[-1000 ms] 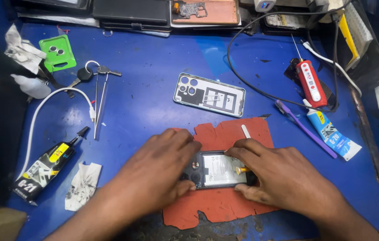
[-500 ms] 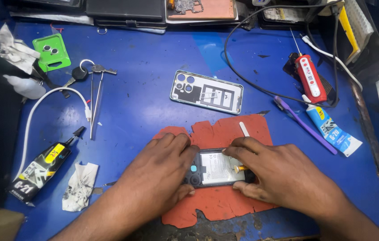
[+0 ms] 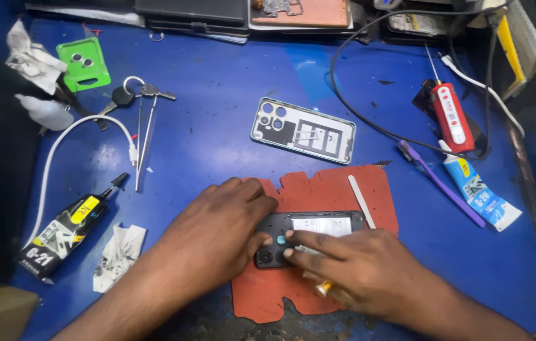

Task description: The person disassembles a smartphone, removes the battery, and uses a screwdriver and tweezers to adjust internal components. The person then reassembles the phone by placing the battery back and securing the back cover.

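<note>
1. The opened phone [image 3: 309,237] lies back-up on the red mat [image 3: 337,189], near the front of the blue table [image 3: 217,145], between your two hands.
2. Your left hand [image 3: 217,237] lies flat and open over the phone's camera end, steadying it without gripping.
3. Your right hand [image 3: 356,271] has its fingers stretched out, fingertips [image 3: 290,237] pressing on the exposed inside near the cameras; it grips nothing.
4. As far as can be judged, the phone is still open: its back cover [image 3: 302,129] lies apart beyond the mat and is not yet refitted.
5. A white pry stick [image 3: 362,202] lies on the mat just beside the phone; a black glue tube [image 3: 66,233] lies well to your left.
</note>
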A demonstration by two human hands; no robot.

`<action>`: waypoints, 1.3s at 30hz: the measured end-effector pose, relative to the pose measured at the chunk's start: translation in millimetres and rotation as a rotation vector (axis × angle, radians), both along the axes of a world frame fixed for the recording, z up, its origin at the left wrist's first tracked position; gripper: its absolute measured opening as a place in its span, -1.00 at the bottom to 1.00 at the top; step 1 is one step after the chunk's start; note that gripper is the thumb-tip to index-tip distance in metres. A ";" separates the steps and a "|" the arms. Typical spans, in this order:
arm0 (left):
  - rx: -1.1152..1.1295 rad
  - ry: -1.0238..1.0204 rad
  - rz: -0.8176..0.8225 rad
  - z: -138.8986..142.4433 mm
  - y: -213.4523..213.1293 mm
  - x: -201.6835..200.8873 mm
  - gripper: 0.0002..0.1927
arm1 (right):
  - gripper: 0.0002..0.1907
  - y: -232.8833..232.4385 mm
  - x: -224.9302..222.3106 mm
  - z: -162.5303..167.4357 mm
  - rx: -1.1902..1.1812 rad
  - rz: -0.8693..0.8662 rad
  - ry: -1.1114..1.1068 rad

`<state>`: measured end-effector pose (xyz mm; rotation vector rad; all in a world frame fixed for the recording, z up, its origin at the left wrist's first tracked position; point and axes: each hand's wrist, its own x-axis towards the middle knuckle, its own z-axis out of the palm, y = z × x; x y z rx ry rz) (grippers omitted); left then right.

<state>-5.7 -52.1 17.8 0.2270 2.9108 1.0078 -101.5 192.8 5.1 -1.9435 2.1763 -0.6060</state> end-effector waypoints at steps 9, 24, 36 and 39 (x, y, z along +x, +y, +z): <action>-0.023 0.056 -0.005 -9.1 5.1 -4.2 -0.89 | -0.39 -3.4 10.5 0.9 0.093 0.032 -0.065; -0.019 0.120 -0.017 -10.9 3.8 -4.4 -0.72 | -0.54 -10.0 13.7 0.5 0.020 0.082 0.082; 0.000 0.103 -0.006 -13.9 2.7 -5.4 -0.76 | -0.43 -6.8 19.7 1.0 0.150 0.138 0.052; 0.025 0.085 0.017 -16.0 4.4 -8.5 -0.83 | -0.40 -6.3 19.2 1.0 0.170 0.135 0.031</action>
